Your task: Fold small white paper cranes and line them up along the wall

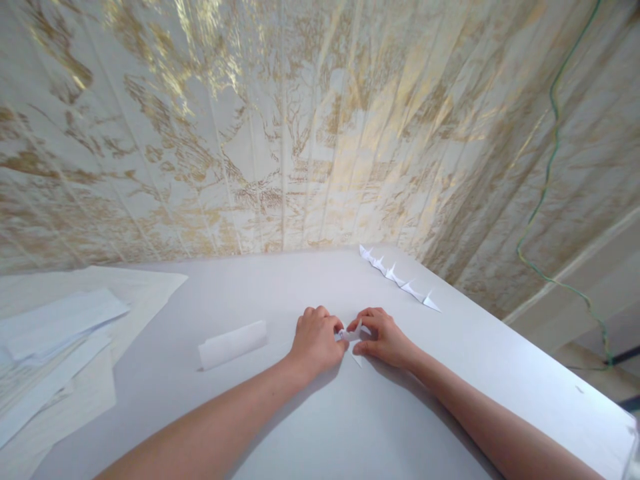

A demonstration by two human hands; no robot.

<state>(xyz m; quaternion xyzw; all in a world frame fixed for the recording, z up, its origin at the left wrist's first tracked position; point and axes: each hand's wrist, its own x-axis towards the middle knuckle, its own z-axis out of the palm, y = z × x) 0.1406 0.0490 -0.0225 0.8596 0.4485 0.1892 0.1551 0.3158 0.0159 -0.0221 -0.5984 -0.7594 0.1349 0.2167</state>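
Note:
Near the middle of the white table, a small piece of folded white paper (pixel 351 335) is between my two hands. My left hand (pixel 316 339) pinches its left end between thumb and fingertips. Around its right side curl the fingers and thumb of my right hand (pixel 385 339), which also grip it. A pointed white flap sticks up by the right fingers, and a thin white tip shows just below them. The fingers hide part of the paper, so its full shape cannot be made out.
Several pointed folded-paper figures (pixel 400 279) stand in a row at the back right. A creased paper strip (pixel 233 345) lies left of my hands. Stacked white papers (pixel 65 327) rest on a cream sheet (pixel 150 283) at far left. Behind rises a gold-patterned wall covering (pixel 260 133); a green cord (pixel 550 167) hangs right.

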